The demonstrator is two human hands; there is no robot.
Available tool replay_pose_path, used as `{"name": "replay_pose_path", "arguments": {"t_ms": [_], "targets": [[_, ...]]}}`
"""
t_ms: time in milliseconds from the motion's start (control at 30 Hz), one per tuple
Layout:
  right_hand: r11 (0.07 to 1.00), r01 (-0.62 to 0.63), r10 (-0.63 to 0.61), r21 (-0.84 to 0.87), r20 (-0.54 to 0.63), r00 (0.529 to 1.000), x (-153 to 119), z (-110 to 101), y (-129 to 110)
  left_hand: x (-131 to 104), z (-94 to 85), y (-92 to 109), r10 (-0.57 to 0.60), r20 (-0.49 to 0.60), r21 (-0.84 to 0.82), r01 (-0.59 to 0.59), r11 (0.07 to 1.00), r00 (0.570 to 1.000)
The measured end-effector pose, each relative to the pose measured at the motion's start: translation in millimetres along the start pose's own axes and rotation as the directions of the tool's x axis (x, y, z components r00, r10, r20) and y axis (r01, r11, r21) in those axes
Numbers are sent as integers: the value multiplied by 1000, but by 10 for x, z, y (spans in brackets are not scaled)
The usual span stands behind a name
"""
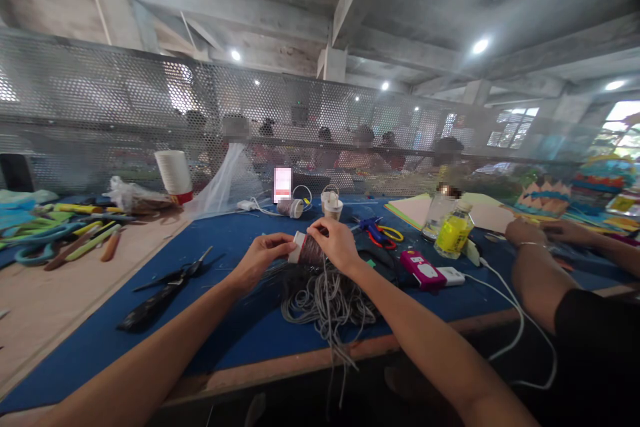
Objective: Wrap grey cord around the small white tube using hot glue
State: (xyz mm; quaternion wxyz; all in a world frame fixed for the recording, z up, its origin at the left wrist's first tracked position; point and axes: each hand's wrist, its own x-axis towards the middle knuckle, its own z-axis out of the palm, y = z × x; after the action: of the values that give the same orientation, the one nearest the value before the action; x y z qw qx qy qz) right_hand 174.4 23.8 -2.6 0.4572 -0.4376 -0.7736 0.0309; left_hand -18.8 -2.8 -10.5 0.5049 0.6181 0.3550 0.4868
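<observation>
A small white paper cup (pixel 299 247) lies on its side between my hands, its body wound with dark grey-brown cord. My left hand (pixel 263 255) is closed at the cup's white end, thumb and fingers pinching it. With bent fingers, my right hand (pixel 334 245) grips the cord-wrapped part from above. Below it a loose tangle of grey cord (pixel 320 303) spreads over the blue mat and hangs over the table's front edge. Behind my hands stand a small cord-wrapped cup with a hoop handle (pixel 332 205) and a similar one lying on its side (pixel 291 207).
Black-handled scissors (pixel 165 293) lie left on the blue mat. Further left are several tools (pixel 80 233) and stacked paper cups (pixel 173 173). To the right are red-yellow-blue scissors (pixel 383 233), a magenta power bank (pixel 423 270), a yellow bottle (pixel 454 233) and a co-worker's arms (pixel 533 253).
</observation>
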Motion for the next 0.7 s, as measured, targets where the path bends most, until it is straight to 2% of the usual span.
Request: {"name": "replay_pose_path", "arguments": {"t_ms": [700], "targets": [[1000, -28, 28, -11, 29, 999, 2, 1, -6, 3, -11, -12, -9, 19, -18, 9, 1000, 1000]]}}
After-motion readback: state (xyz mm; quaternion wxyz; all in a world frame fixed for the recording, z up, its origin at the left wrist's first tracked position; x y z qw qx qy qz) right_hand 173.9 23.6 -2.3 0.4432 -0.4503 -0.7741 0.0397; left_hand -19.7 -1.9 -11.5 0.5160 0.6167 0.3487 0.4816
